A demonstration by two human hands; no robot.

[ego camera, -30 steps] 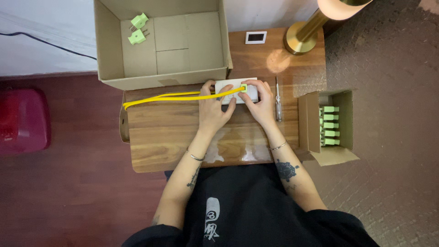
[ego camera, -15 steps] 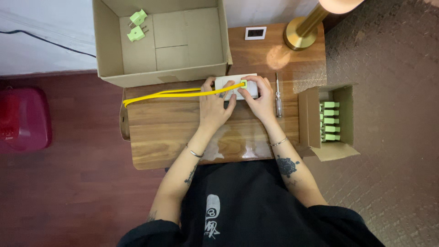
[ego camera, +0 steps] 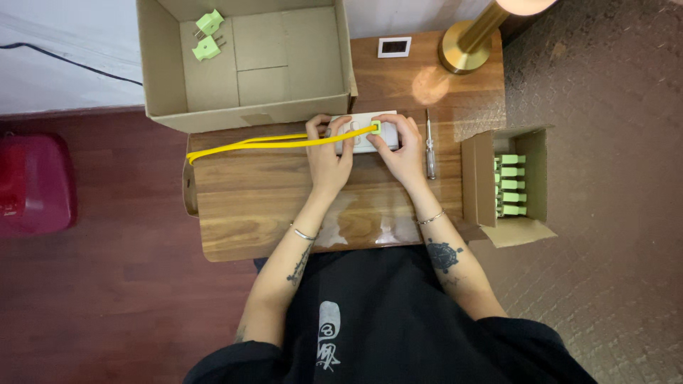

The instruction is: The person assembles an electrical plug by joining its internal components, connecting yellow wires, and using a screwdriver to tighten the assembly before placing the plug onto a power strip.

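On the far middle part of the wooden table (ego camera: 263, 206) lies a white power strip (ego camera: 361, 131), flat, with its long axis running left to right along the table's far edge, just in front of the big open cardboard box (ego camera: 163, 78). A light green plug (ego camera: 374, 129) sits on the top of the strip toward its right end, and from it a yellow cable (ego camera: 263, 144) goes out to the left, almost parallel to the strip, sinking a little until it reaches the left edge of the table. The left hand (ego camera: 329, 153) lies over the left part of the strip with curled fingers, pressing on the strip and on the cable where it crosses. The right hand (ego camera: 402, 149) holds the right end of the strip, its thumb and fingers closed around the green plug. Just to the right of this hand a screwdriver (ego camera: 430, 146) lies with its shaft pointing away from the person. Further right a small cardboard box (ego camera: 477, 178) holds a row of green plugs (ego camera: 509, 185). Two more green plugs (ego camera: 208, 34) lie in the far left corner of the big box
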